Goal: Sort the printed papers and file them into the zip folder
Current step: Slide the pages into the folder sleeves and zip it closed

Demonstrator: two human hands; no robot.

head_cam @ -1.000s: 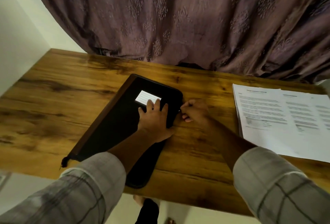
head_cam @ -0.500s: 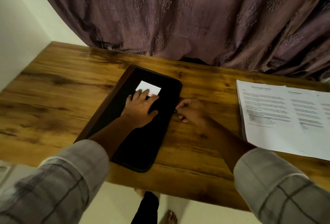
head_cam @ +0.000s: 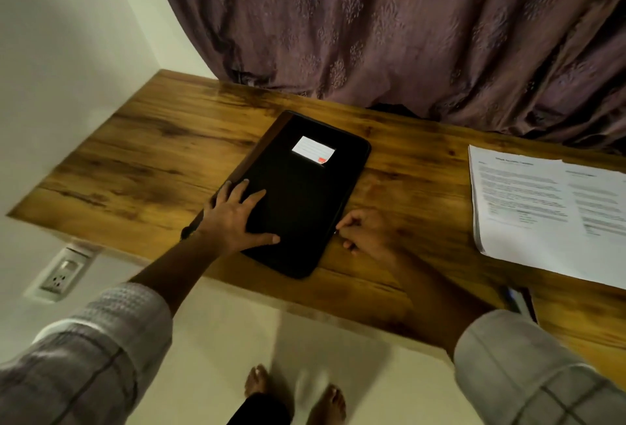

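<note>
Tip for the unzipping, I reckon: pin the zip folder (head_cam: 305,207) flat and pull in 1 steady run, easing round the corner. Left hand (head_cam: 237,221) lies spread flat on the cover, gripping nothing. Right hand (head_cam: 367,235) is curled, pinching the zipper pull (head_cam: 336,230) (tiny, hard to see) at the folder's right edge. Printed papers (head_cam: 542,207) sit well apart, right.

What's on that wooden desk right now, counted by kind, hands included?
Black zip folder: 1
Pile of white printed papers: 1
Hands: 2, the left hand flat on the folder, the right hand pinching at its edge
Total: 4
</note>
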